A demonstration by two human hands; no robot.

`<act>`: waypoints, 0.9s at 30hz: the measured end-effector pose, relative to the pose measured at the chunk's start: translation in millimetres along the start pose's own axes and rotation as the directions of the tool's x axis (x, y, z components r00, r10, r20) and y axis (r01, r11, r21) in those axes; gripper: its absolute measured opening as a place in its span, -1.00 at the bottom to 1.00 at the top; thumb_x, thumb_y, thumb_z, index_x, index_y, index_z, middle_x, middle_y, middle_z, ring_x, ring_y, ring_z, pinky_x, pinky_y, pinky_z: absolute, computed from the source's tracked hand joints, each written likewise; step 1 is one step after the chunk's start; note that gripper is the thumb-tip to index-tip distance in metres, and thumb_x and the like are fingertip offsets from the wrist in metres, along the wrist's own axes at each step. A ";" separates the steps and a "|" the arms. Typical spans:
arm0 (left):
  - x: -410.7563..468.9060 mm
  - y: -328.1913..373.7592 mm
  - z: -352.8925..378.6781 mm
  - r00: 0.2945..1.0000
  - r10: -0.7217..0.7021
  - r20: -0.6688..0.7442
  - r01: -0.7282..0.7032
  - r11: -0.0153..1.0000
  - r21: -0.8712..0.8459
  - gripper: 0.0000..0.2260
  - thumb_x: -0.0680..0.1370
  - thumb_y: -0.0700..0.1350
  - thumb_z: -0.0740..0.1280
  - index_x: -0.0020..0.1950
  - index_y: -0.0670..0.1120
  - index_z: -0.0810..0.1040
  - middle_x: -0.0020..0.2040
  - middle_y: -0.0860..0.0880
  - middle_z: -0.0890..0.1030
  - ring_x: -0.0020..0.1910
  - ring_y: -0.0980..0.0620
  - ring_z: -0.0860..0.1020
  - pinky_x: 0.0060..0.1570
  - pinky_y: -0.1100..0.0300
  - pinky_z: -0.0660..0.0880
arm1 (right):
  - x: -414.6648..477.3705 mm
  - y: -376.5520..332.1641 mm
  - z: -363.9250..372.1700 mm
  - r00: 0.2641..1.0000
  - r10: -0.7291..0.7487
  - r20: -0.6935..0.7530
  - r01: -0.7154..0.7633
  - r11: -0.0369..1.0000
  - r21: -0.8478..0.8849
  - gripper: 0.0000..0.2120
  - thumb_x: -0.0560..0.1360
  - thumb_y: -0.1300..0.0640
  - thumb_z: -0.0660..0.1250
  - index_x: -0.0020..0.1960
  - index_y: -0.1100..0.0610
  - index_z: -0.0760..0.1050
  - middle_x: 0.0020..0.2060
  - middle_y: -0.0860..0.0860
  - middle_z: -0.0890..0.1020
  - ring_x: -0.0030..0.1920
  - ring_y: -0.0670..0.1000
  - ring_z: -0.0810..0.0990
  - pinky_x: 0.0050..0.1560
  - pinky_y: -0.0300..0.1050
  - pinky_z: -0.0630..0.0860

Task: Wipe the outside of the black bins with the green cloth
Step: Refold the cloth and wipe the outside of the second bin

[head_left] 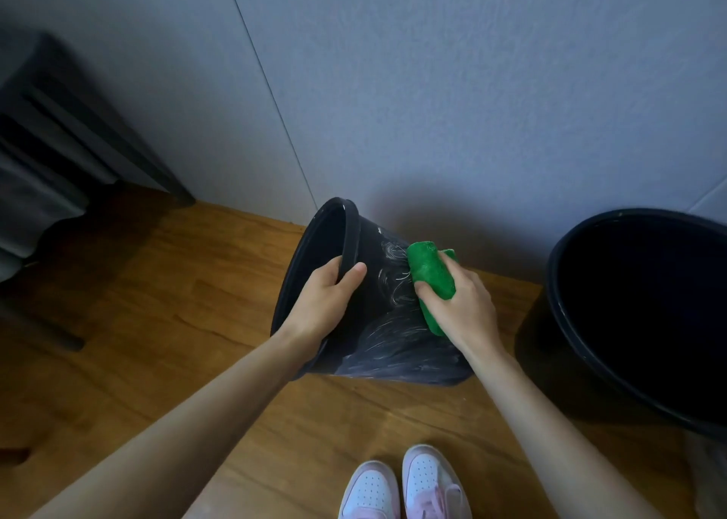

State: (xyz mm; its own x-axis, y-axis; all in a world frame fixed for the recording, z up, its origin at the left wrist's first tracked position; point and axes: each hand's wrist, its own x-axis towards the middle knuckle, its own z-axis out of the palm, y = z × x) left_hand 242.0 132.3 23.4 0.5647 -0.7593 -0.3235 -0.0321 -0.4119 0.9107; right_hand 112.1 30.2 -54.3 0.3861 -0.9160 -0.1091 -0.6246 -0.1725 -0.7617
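A black bin (pixel 387 341) is tipped on its side on the wooden floor, its mouth facing left. My left hand (pixel 328 300) grips its rim, thumb outside and fingers inside. My right hand (pixel 458 302) holds a bunched green cloth (pixel 429 272) and presses it against the bin's outer wall, which shows whitish wipe streaks. A second black bin (pixel 582 345) stands upright at the right, its mouth open toward me.
A pale wall (pixel 432 105) rises just behind the bins. Dark furniture with a leg (pixel 51 140) stands at the left. My two white-and-pink shoes (pixel 405 487) are on the wooden floor (pixel 177 321) at the bottom.
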 end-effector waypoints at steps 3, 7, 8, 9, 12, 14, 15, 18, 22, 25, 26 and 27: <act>-2.0 -1.8 -1.8 1.000 0.012 -0.027 -0.010 0.997 0.070 -0.84 0.60 -0.03 0.18 0.01 -0.05 0.53 -0.14 -0.02 0.61 -0.09 -0.05 0.61 -0.06 -0.04 0.58 | 0.9 2.5 4.3 1.000 -0.015 0.004 0.015 0.998 0.065 -0.53 0.43 0.01 0.35 0.33 -0.05 0.42 0.11 0.15 0.54 0.16 0.15 0.48 0.17 -0.10 0.35; -3.3 -2.8 -2.6 0.998 0.018 -0.062 -0.012 0.995 0.101 -0.79 0.60 -0.04 0.18 0.09 -0.10 0.53 -0.09 -0.02 0.62 -0.03 -0.01 0.61 0.03 0.05 0.57 | 5.7 1.5 10.3 0.999 0.009 -0.038 -0.004 0.993 0.114 -0.60 0.42 0.06 0.36 0.26 0.02 0.50 0.02 0.15 0.59 0.09 0.16 0.53 0.10 -0.10 0.40; -2.6 -2.4 -2.0 0.998 0.023 -0.062 -0.016 0.994 0.112 -0.78 0.61 -0.03 0.17 0.09 -0.12 0.53 -0.07 -0.03 0.62 -0.02 -0.01 0.60 0.03 0.07 0.57 | 6.2 -1.7 9.9 0.998 0.010 -0.065 -0.002 0.992 0.127 -0.60 0.42 0.08 0.36 0.25 0.03 0.50 0.01 0.15 0.59 0.08 0.16 0.53 0.08 -0.12 0.40; -1.6 -1.7 -0.9 0.998 0.025 -0.060 -0.018 0.992 0.121 -0.75 0.61 -0.02 0.17 0.09 -0.15 0.53 -0.06 -0.07 0.62 -0.01 -0.04 0.60 0.03 0.05 0.56 | 5.3 -6.4 8.8 0.995 0.003 -0.101 0.011 0.990 0.142 -0.60 0.41 0.11 0.36 0.25 0.04 0.50 0.01 0.15 0.59 0.07 0.15 0.53 0.07 -0.16 0.39; 2.3 2.0 4.1 0.998 0.038 -0.053 -0.031 0.992 0.118 -0.60 0.61 0.03 0.13 0.07 -0.32 0.48 -0.12 -0.22 0.54 -0.11 -0.15 0.52 -0.03 -0.08 0.50 | -8.3 -33.0 6.6 0.969 -0.132 -0.208 0.164 0.976 0.141 -0.54 0.40 0.15 0.38 0.30 0.04 0.46 0.08 0.14 0.54 0.12 0.13 0.49 0.06 -0.26 0.29; 3.6 3.5 7.6 0.997 0.051 -0.063 -0.044 0.993 0.111 -0.57 0.61 0.04 0.11 0.04 -0.35 0.45 -0.15 -0.17 0.49 -0.17 -0.09 0.45 -0.12 0.00 0.42 | -21.5 -52.9 10.7 0.947 -0.272 -0.169 0.285 0.957 0.058 -0.48 0.42 0.03 0.33 0.37 -0.02 0.37 0.27 0.11 0.44 0.25 0.11 0.39 0.12 -0.21 0.29; 4.3 2.4 9.0 0.996 0.054 -0.073 -0.046 0.994 0.102 -0.58 0.62 0.03 0.10 0.03 -0.35 0.46 -0.16 -0.16 0.48 -0.18 -0.06 0.44 -0.14 0.04 0.41 | -26.1 -58.7 15.1 0.942 -0.313 -0.118 0.317 0.948 0.014 -0.45 0.43 -0.07 0.26 0.41 -0.07 0.29 0.36 0.07 0.35 0.33 0.10 0.31 0.17 -0.12 0.33; 7.2 0.4 11.9 0.993 0.060 -0.106 -0.049 0.994 0.101 -0.63 0.63 0.01 0.08 -0.01 -0.27 0.50 -0.21 -0.08 0.51 -0.19 0.01 0.47 -0.15 0.11 0.44 | -27.4 -58.7 24.2 0.954 -0.290 -0.071 0.290 0.957 -0.018 -0.44 0.47 -0.20 0.12 0.45 -0.13 0.19 0.44 -0.02 0.27 0.40 0.07 0.24 0.22 0.07 0.40; 12.8 -1.1 6.6 0.983 0.065 -0.169 -0.040 0.988 0.150 -0.63 0.63 0.04 0.06 -0.01 -0.21 0.51 -0.13 -0.16 0.55 -0.13 -0.10 0.52 -0.07 0.03 0.47 | -12.5 -36.5 30.1 0.958 -0.266 -0.107 0.257 0.962 -0.090 -0.53 0.51 -0.07 0.23 0.40 -0.05 0.31 0.39 -0.04 0.36 0.33 0.09 0.34 0.15 0.02 0.42; 11.6 -5.6 -1.6 0.976 0.043 -0.215 -0.013 0.990 0.137 -0.66 0.63 0.05 0.04 -0.03 -0.11 0.53 -0.03 -0.12 0.59 -0.01 -0.05 0.56 0.06 0.01 0.48 | 9.9 2.0 28.5 0.997 -0.027 -0.075 0.019 0.994 -0.106 -0.54 0.51 -0.03 0.23 0.39 -0.03 0.33 0.40 -0.03 0.36 0.29 0.17 0.37 0.16 -0.01 0.40; 10.6 -6.6 -2.9 0.974 0.047 -0.221 -0.013 0.989 0.149 -0.66 0.63 0.04 0.03 -0.03 -0.09 0.53 -0.04 -0.09 0.60 -0.01 -0.01 0.55 0.06 0.06 0.48 | 17.9 15.1 25.8 0.996 0.060 -0.066 -0.067 0.992 -0.108 -0.55 0.52 -0.02 0.22 0.39 -0.02 0.34 0.39 0.01 0.37 0.27 0.21 0.39 0.17 -0.02 0.39; 9.9 -7.6 -2.7 0.973 0.059 -0.222 -0.022 0.986 0.164 -0.66 0.63 0.04 0.03 -0.02 -0.09 0.53 -0.05 -0.06 0.59 -0.02 0.03 0.55 0.03 0.13 0.47 | 25.3 26.5 23.0 0.991 0.128 -0.050 -0.133 0.985 -0.113 -0.55 0.52 -0.01 0.21 0.40 0.00 0.33 0.38 0.05 0.38 0.25 0.24 0.39 0.18 -0.02 0.37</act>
State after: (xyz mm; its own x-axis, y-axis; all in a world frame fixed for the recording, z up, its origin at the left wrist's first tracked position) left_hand 250.1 129.2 14.0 0.7309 -0.6512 -0.2044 -0.1791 -0.4719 0.8632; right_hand 120.9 10.7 -91.9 0.2688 -0.9475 -0.1733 -0.7432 -0.0895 -0.6631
